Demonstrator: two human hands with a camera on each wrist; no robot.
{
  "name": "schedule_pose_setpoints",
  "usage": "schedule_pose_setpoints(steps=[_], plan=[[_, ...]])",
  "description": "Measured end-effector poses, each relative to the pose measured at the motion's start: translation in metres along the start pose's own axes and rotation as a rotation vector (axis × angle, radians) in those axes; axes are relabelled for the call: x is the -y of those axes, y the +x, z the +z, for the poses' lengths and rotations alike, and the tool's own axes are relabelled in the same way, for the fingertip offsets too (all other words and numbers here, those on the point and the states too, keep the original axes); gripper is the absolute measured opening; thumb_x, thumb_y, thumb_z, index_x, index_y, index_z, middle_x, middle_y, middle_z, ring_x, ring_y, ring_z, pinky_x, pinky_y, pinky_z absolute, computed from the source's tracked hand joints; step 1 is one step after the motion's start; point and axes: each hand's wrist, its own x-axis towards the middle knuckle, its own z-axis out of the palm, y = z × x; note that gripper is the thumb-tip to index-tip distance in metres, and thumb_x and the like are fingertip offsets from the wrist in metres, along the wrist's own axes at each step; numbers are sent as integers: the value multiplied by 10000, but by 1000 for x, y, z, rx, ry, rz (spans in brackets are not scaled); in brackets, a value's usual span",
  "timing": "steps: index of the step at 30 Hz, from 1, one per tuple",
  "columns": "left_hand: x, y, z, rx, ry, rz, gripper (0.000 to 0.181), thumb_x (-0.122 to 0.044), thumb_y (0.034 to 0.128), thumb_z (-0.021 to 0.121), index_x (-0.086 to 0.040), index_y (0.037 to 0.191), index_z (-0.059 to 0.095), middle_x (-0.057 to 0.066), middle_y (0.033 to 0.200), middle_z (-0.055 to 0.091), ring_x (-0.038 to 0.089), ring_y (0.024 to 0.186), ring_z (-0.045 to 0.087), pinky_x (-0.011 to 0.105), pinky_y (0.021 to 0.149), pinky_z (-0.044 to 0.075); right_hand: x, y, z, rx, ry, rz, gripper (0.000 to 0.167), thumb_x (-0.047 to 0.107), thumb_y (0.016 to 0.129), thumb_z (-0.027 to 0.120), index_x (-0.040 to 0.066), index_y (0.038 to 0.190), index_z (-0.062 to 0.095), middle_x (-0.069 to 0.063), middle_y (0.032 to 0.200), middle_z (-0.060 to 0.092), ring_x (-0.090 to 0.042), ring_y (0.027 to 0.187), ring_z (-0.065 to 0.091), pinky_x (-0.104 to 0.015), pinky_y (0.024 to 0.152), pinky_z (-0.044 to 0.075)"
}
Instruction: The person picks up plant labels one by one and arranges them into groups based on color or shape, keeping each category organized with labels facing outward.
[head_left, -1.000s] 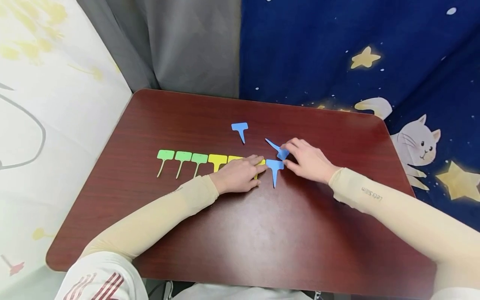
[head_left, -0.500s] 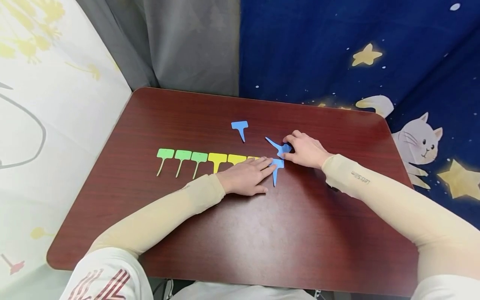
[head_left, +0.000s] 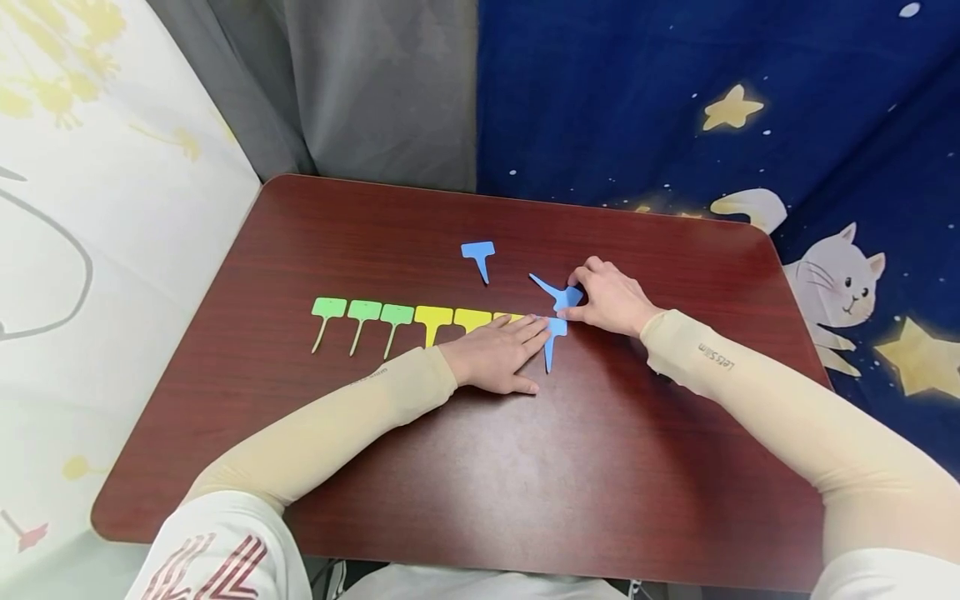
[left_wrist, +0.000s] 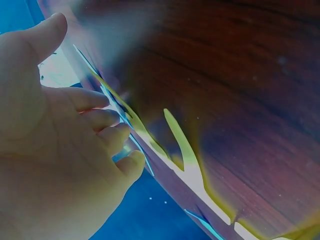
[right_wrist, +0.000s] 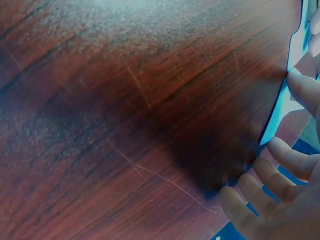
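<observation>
Flat T-shaped plant labels lie in a row: three green labels (head_left: 329, 307), then yellow labels (head_left: 434, 316), then a blue label (head_left: 557, 327) at the right end. My left hand (head_left: 495, 354) lies with straight fingers over the right yellow labels, its fingertips touching that end blue label. Just above it, my right hand (head_left: 611, 298) holds a second blue label (head_left: 567, 298) by its head between thumb and index finger, stem slanting up and left. In the right wrist view, this label's edge (right_wrist: 272, 125) shows between thumb and index finger. A third blue label (head_left: 477, 250) lies behind the row.
The dark red-brown table (head_left: 450, 483) has rounded corners. Behind it hang a grey curtain (head_left: 382, 92) and a dark blue curtain (head_left: 600, 92) with stars and a cat. A white patterned curtain (head_left: 90, 250) is on the left.
My left hand has slid right, onto the end blue label, with its thumb spread out. The right hand has shifted slightly up, and the blue label at its fingers has turned a little.
</observation>
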Motion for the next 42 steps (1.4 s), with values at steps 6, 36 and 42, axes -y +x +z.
schedule_pose_setpoints(steps=[6, 36, 42], plan=[[0, 1, 1, 16, -7, -6, 915, -622, 983, 494, -91, 1623, 112, 63, 1688, 43, 243, 1544, 34, 466, 1221, 70, -2, 1, 2, -12, 10, 9, 604, 558, 818, 785, 132, 1223, 643, -56, 1189, 520, -248, 1010, 498, -468, 705, 513], [-1, 2, -4, 52, 24, -19, 908, -620, 979, 507, -88, 1620, 147, 67, 1686, 67, 231, 1543, 49, 457, 1221, 96, 4, 1, 1, -91, 470, 36, 268, 107, 952, 709, 131, 1175, 562, -80, 989, 616, -227, 835, 582, -388, 764, 475], [-2, 3, -5, 53, 24, -19, 904, -622, 979, 504, -89, 1620, 153, 70, 1684, 77, 231, 1542, 53, 456, 1220, 101, 8, -1, -16, -147, 527, 48, 220, 120, 972, 679, 157, 1164, 579, -61, 976, 623, -219, 803, 609, -371, 729, 510]])
